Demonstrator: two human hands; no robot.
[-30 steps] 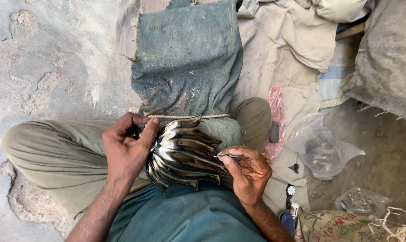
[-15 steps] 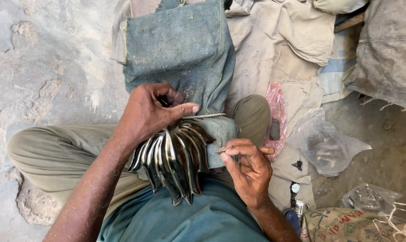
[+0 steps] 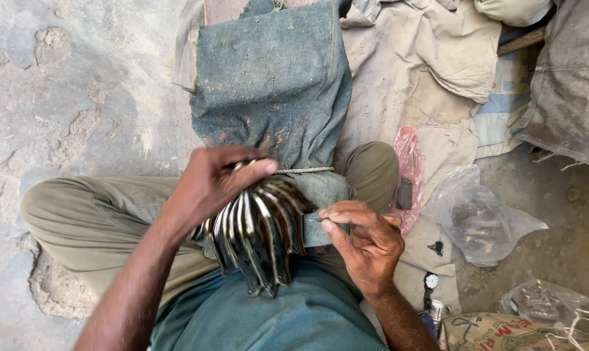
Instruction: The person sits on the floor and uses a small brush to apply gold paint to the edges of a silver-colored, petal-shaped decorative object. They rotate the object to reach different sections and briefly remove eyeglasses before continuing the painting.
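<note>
While pinched shut, left hand point(image 3: 210, 182) on fanned metal strips point(image 3: 258, 237).

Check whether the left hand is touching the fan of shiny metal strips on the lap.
Touching. The head view shows the left hand gripping the top of the fan of metal strips, thumb pressed across the strips, no gap visible.

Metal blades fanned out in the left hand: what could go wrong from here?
The left hand grips the fan of thin metal blades only at its top, so the loose lower ends could splay or slip onto the lap. The right hand pinches a thin tool beside the blade edges; a slip might nick a finger. The clear plastic bag lies open near the knee and could get knocked.
</note>
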